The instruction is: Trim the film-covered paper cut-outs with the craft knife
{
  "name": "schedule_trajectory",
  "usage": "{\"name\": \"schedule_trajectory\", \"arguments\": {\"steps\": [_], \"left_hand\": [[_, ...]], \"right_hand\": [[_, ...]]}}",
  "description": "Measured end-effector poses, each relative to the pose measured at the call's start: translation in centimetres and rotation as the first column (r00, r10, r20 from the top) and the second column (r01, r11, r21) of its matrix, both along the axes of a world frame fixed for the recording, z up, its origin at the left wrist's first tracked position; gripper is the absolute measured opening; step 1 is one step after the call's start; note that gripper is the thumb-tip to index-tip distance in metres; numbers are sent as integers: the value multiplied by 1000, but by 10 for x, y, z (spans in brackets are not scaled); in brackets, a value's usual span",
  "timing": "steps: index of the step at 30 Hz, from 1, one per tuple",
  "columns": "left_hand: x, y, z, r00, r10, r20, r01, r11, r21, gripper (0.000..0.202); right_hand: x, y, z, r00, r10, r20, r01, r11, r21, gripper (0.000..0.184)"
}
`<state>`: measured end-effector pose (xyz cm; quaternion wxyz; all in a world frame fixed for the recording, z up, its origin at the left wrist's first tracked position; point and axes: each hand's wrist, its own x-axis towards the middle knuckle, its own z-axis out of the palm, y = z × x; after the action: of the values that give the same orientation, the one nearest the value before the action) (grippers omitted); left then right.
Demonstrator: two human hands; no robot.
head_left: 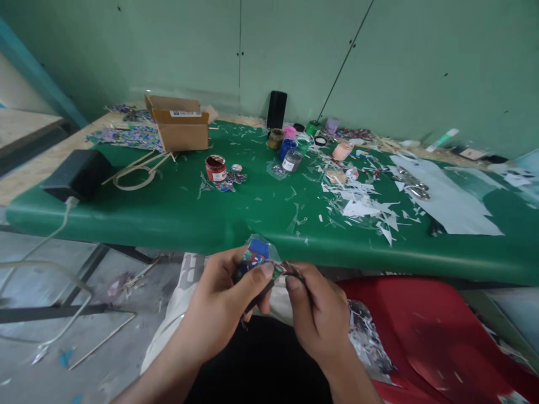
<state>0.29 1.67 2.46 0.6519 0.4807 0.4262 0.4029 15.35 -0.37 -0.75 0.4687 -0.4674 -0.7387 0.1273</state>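
Above my lap, at the table's front edge, my left hand point(225, 297) is closed on a multicoloured speckled piece point(255, 259). This piece has a blue patch and clear film along its upper edge, and my left thumb presses on its face. Its right end meets the fingers of my right hand point(318, 311), which pinch something thin and dark point(297, 275). Most of that thin thing is hidden by the fingers, so its kind cannot be made out. A dark edge also shows beneath the left thumb.
On the green table point(269, 207) stand a red paint jar point(216, 169), a grey jar point(291, 161), a cardboard box point(183, 129) and a black phone point(277, 110). White scraps point(362, 205) and scissors point(415, 185) lie right. A red chair point(438, 325) is beside me.
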Motion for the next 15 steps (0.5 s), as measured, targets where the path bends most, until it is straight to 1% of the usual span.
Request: {"name": "schedule_trajectory", "arguments": {"steps": [3, 7, 15], "left_hand": [[-1, 0, 3, 999, -1, -37, 2, 1000, 23, 35], [-2, -2, 5, 996, -17, -82, 20, 999, 31, 33], [-2, -2, 4, 992, -35, -119, 36, 999, 4, 27]], "right_hand": [[1, -1, 2, 999, 41, -2, -41, 999, -23, 20], [3, -1, 3, 997, 73, -20, -74, 996, -40, 21], [4, -2, 4, 995, 88, -43, -90, 994, -57, 23]]}}
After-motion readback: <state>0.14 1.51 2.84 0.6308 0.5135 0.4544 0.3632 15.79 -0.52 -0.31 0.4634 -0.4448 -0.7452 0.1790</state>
